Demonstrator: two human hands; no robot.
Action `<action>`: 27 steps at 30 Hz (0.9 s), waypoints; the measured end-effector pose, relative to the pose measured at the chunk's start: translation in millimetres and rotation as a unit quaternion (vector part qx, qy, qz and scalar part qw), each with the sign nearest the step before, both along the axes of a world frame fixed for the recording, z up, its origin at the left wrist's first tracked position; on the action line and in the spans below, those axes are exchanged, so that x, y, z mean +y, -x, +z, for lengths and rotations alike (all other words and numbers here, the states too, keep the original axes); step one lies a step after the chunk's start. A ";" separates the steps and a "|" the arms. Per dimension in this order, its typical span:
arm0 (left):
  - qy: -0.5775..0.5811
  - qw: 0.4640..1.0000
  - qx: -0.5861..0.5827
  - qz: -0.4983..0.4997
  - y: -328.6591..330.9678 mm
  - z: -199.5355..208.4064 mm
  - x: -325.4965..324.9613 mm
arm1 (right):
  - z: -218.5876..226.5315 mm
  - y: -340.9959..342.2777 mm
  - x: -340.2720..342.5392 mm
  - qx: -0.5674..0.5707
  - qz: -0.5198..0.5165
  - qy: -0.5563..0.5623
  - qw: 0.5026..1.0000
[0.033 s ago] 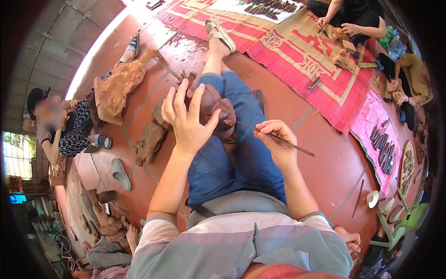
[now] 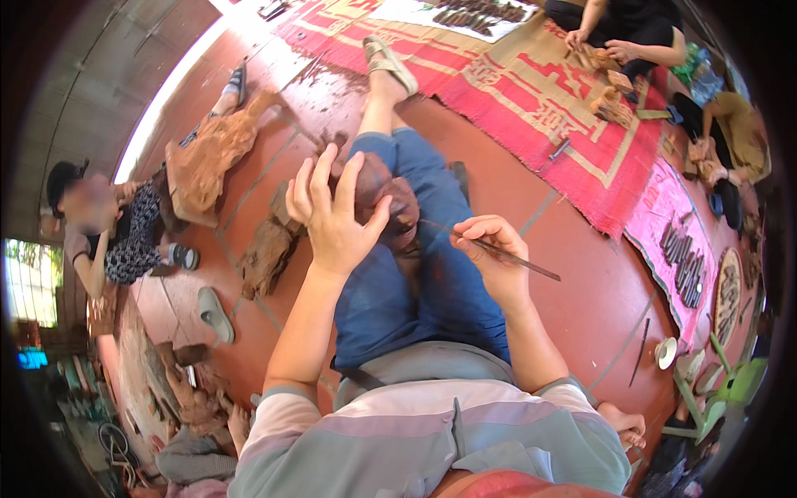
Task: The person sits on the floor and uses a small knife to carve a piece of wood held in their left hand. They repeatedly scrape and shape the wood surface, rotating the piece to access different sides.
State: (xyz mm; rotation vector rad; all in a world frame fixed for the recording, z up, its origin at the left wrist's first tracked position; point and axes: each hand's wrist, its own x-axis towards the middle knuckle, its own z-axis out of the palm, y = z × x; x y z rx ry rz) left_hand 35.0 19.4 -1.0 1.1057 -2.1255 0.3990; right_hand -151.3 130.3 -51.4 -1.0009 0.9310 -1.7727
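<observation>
A reddish-brown wood carving [image 2: 403, 203] with rounded, knobbly forms rests on my blue-trousered legs. Around its left side is my left hand [image 2: 340, 216], fingers spread, with the thumb pressed to the carving's front and the index finger along its upper edge. My right hand [image 2: 491, 253] pinches a long, thin dark metal carving tool [image 2: 531, 266] between thumb and fingers. Its slender end points left and reaches the carving's right side; whether the tip touches I cannot tell. The wider flat end sticks out to the right, past my hand.
Rough wood pieces [image 2: 267, 253] lie left of my legs, near a grey slipper [image 2: 216, 314]. A red patterned mat [image 2: 498, 108] spreads ahead. Rows of tools lie on a pink cloth [image 2: 656, 217] at right, near a green chair [image 2: 741, 386]. Other people sit around with carvings.
My right hand and the tool have moved very slightly left, toward the carving. My left hand stays at the carving in nearly the same pose.
</observation>
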 end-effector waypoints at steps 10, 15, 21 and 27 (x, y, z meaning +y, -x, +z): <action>-0.212 0.938 0.039 -0.272 4.7 1.6 53.1 | 25.0 23.9 13.1 0.166 0.115 -0.022 0.979; -0.377 0.879 0.095 -0.276 20.2 -3.0 77.3 | 30.3 25.4 26.7 0.160 0.116 -0.014 0.980; -0.307 0.892 0.106 -0.316 9.2 6.5 69.4 | 35.2 15.0 24.3 0.225 0.112 0.044 0.967; -0.155 0.974 0.121 -0.114 7.8 20.6 35.0 | 40.2 16.8 17.7 0.107 0.066 -0.071 0.990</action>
